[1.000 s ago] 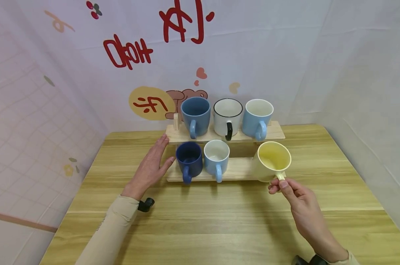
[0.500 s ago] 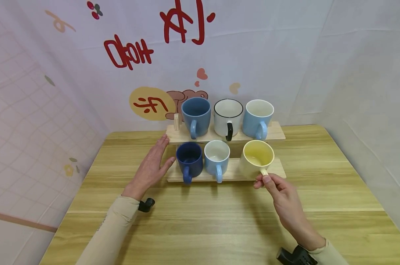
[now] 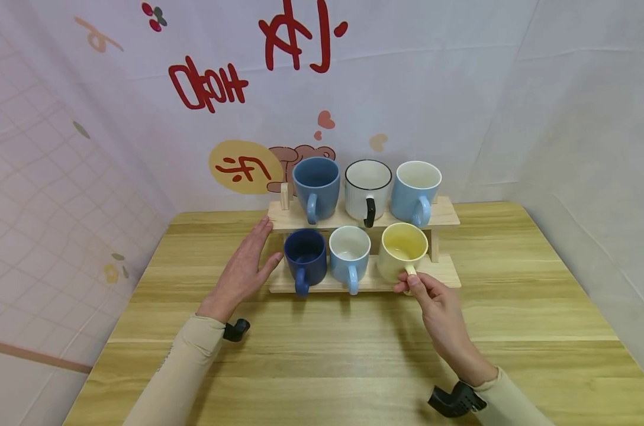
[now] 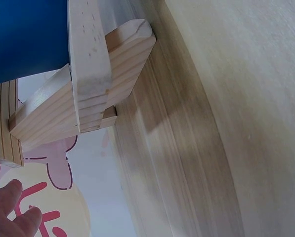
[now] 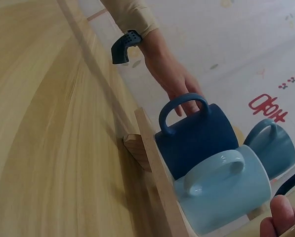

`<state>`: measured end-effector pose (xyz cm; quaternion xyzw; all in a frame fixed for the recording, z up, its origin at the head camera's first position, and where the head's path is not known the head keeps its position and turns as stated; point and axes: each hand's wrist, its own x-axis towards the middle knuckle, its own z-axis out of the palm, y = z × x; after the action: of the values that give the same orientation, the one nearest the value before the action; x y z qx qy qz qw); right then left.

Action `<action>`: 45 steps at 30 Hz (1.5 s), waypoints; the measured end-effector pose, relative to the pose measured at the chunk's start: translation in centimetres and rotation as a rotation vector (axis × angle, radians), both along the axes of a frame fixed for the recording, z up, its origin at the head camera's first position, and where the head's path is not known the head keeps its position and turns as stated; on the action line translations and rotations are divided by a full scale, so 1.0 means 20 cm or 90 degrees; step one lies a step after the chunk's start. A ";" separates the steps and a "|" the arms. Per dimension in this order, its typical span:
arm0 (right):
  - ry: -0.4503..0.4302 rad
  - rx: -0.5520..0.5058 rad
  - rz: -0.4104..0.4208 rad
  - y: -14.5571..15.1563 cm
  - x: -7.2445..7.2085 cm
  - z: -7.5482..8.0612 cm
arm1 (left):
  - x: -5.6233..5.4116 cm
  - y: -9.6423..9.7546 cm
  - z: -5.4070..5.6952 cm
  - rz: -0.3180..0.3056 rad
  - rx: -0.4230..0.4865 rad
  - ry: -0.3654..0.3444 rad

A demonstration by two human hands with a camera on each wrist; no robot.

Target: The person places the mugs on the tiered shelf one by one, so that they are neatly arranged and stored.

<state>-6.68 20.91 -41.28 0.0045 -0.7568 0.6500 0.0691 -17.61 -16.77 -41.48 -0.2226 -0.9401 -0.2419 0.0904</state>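
Observation:
Between thumb and fingers my right hand (image 3: 438, 307) pinches the handle of a pale yellow mug (image 3: 402, 251). The mug is upright over the right part of the lower shelf (image 3: 443, 271). My left hand (image 3: 242, 269) has its fingers stretched out, their tips at the left end of the upper shelf (image 3: 280, 219); its thumb points toward a dark blue mug (image 3: 305, 260). Right of that mug stands a light blue mug (image 3: 348, 254), white inside. In the right wrist view, the fingertips of my right hand (image 5: 284, 217) show at the lower right corner.
On the upper shelf stand a grey-blue mug (image 3: 316, 183), a white mug (image 3: 367, 189) with black rim and handle, and a light blue mug (image 3: 415, 189). The two-tier wooden rack rests on a wood-grain table (image 3: 327, 355). A printed white cloth (image 3: 434, 77) hangs behind.
My right hand has carried the yellow mug leftward along the lower shelf, closer to the light blue mug. My left hand has stayed at the rack's left end.

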 end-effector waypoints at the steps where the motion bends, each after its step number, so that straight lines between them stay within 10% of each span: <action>1: -0.004 -0.004 -0.001 0.00 0.00 0.00 | 0.00 0.00 0.00 0.000 0.000 0.000; 45: -0.090 -0.025 0.006 -0.01 -0.07 -0.04 | -0.02 0.01 0.00 0.000 0.004 -0.009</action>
<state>-8.00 20.80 -42.01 -0.0393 -0.7468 0.6638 0.0126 -17.94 -16.57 -41.50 -0.2207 -0.9398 -0.2468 0.0843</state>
